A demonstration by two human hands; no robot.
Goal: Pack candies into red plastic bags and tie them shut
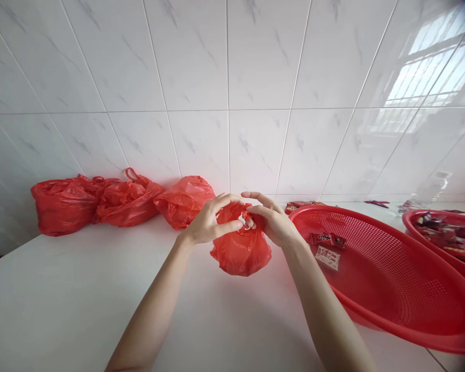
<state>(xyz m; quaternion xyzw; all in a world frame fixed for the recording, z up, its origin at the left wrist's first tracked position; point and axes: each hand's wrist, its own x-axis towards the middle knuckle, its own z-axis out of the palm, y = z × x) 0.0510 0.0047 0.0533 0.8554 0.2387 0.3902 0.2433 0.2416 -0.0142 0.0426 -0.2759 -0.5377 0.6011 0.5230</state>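
A red plastic bag [242,253] sits on the white table in front of me, its top gathered and twisted between my hands. My left hand [209,219] curls around the left side of the bag's top, thumb stretched toward the middle and some fingertips hidden behind the plastic. From the right, my right hand [275,219] pinches the twisted top, its index finger extended above. A small gap shows through the loop of plastic between the hands. What the bag contains is hidden.
Several filled red bags [129,201] stand along the tiled wall to the left. A large red basket [391,305] with a few small packets [327,257] is at right. Beyond it are another basket [411,219] full of wrapped packets and a clear bottle [436,188].
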